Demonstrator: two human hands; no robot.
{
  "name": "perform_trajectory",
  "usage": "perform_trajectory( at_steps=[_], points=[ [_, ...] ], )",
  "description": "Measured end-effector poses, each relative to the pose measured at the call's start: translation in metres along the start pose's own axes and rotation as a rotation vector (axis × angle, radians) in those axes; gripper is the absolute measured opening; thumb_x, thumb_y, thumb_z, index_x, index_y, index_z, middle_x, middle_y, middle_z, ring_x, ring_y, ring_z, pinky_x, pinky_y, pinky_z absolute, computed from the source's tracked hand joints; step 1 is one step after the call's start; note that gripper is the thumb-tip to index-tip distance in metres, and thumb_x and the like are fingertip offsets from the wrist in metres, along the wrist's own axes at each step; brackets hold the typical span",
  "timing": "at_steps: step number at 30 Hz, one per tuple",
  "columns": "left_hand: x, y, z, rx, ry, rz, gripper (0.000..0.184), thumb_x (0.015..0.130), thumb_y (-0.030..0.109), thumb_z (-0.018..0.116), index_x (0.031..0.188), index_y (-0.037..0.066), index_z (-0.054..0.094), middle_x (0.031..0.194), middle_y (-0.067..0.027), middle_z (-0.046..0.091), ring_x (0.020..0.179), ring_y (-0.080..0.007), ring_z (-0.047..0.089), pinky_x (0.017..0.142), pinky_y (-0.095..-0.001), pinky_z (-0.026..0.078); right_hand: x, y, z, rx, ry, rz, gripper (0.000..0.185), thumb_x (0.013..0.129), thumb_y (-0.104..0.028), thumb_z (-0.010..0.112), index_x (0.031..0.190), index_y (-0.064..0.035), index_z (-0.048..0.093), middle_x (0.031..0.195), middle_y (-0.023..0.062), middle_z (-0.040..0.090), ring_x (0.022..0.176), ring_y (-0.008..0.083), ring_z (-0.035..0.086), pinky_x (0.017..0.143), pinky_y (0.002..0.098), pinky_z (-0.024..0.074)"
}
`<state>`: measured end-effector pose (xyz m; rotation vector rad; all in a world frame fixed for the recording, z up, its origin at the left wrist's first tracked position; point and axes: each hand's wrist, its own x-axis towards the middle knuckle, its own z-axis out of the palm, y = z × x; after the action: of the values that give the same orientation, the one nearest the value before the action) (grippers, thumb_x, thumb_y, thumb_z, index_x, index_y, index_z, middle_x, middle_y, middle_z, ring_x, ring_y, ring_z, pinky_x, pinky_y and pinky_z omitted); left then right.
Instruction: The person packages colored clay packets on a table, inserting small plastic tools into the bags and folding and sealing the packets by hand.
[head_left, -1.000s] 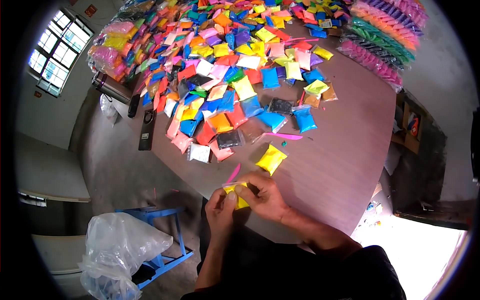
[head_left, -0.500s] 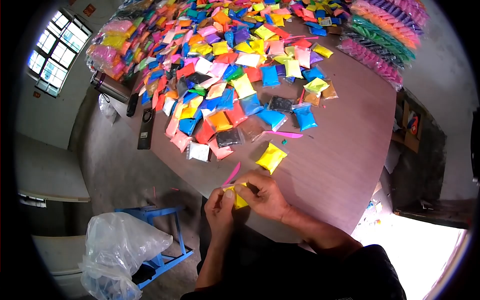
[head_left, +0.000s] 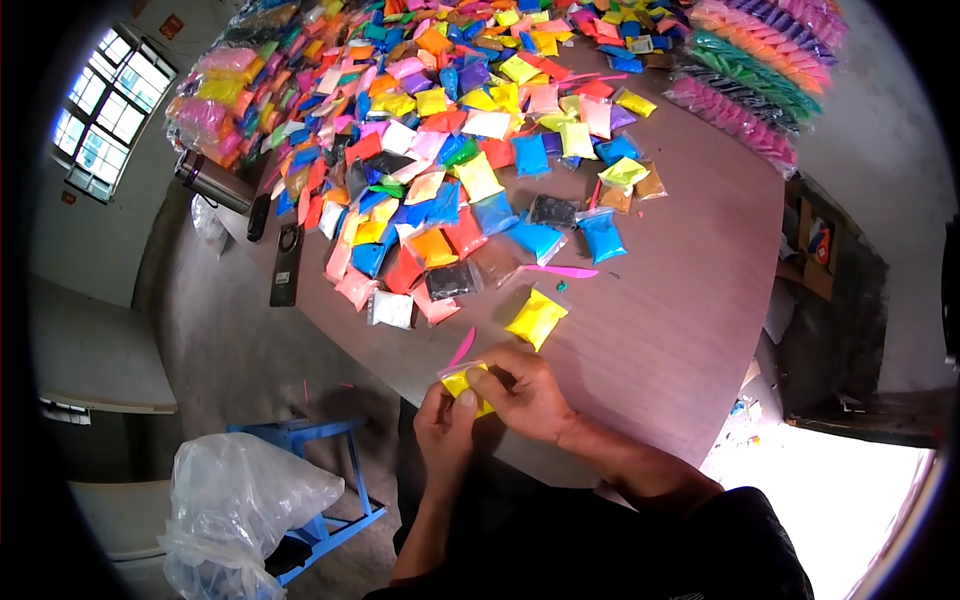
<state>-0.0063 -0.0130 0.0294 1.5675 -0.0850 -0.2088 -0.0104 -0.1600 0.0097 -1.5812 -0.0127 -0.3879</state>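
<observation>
A: Where is the item, and how is it held?

B: The yellow packet (head_left: 458,381) is at the near left corner of the worktop (head_left: 665,335). The left hand (head_left: 443,430) pinches its lower left side between thumb and fingers; the right hand (head_left: 532,395) grasps its right side, thumb pressed to its face

A: State of progress?

B: Filled with yellow matter; handling judged unfinished, both hands being engaged on it. Whether the clear strip along its top is sealed, I cannot tell. A loose packet (head_left: 537,318), also filled, lies in from the near edge, touched by neither hand. The heap (head_left: 410,165) runs from the left edge to the far edge; how many of those are finished cannot be determined

A: Brands, labels, writing?

B: No brand legible. The black device (head_left: 286,265) at the left edge bears a small pale label, too small to read. Another pale label (head_left: 640,44) shows among packets by the far edge, likewise unreadable. The red notice (head_left: 172,26) on the wall yields no words
</observation>
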Motion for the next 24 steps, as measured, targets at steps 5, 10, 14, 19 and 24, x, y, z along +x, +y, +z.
perform_trajectory(
  at_steps=[5, 10, 14, 19, 24],
  points=[
    [0.000, -0.005, -0.013, -0.011, -0.056, -0.051, 0.028, 0.106, 0.017, 0.064, 0.125, -0.003, 0.066, 0.110, -0.0034, 0.069, 0.100, -0.0102, 0.062, 0.091, -0.0260, 0.050, 0.000, -0.007, -0.002, -0.031, -0.028, 0.070, 0.010, 0.099, -0.008, 0.070, 0.105, -0.0011, 0.074, 0.094, 0.0131, 0.072, 0.080, 0.0253, 0.066, 0.074, 0.0372, 0.0539],
    [0.001, -0.005, -0.016, 0.009, -0.073, -0.076, 0.027, 0.105, 0.017, 0.065, 0.124, -0.003, 0.067, 0.110, -0.0036, 0.069, 0.100, -0.0101, 0.063, 0.092, -0.0264, 0.050, 0.000, -0.010, -0.003, -0.096, -0.074, -0.013, 0.015, 0.101, -0.008, 0.069, 0.112, 0.0014, 0.071, 0.094, 0.0091, 0.069, 0.078, 0.0119, 0.063, 0.069, 0.0291, 0.0520],
    [0.005, -0.002, -0.014, -0.058, -0.111, -0.080, 0.027, 0.105, 0.017, 0.064, 0.124, -0.002, 0.067, 0.110, -0.0033, 0.069, 0.101, -0.0097, 0.063, 0.091, -0.0267, 0.050, -0.004, -0.006, 0.000, -0.108, -0.021, 0.010, 0.014, 0.103, -0.009, 0.069, 0.112, 0.0016, 0.070, 0.096, 0.0098, 0.070, 0.080, 0.0125, 0.063, 0.072, 0.0287, 0.0525],
    [0.010, -0.009, -0.022, -0.124, -0.223, -0.071, 0.023, 0.104, 0.014, 0.066, 0.122, -0.002, 0.066, 0.104, -0.0005, 0.068, 0.092, -0.0064, 0.061, 0.081, -0.0228, 0.049, -0.007, 0.010, 0.004, -0.134, 0.031, 0.039, 0.015, 0.102, -0.009, 0.070, 0.113, 0.0010, 0.071, 0.099, 0.0140, 0.073, 0.087, 0.0241, 0.071, 0.079, 0.0341, 0.0568],
    [0.012, -0.024, -0.024, -0.154, -0.227, -0.031, 0.021, 0.106, 0.013, 0.065, 0.121, -0.002, 0.065, 0.098, 0.0016, 0.066, 0.085, -0.0027, 0.058, 0.073, -0.0194, 0.047, -0.009, 0.004, 0.006, -0.156, 0.035, 0.063, 0.017, 0.102, -0.012, 0.071, 0.113, 0.0011, 0.071, 0.098, 0.0139, 0.073, 0.085, 0.0224, 0.072, 0.077, 0.0335, 0.0576]
  ],
)
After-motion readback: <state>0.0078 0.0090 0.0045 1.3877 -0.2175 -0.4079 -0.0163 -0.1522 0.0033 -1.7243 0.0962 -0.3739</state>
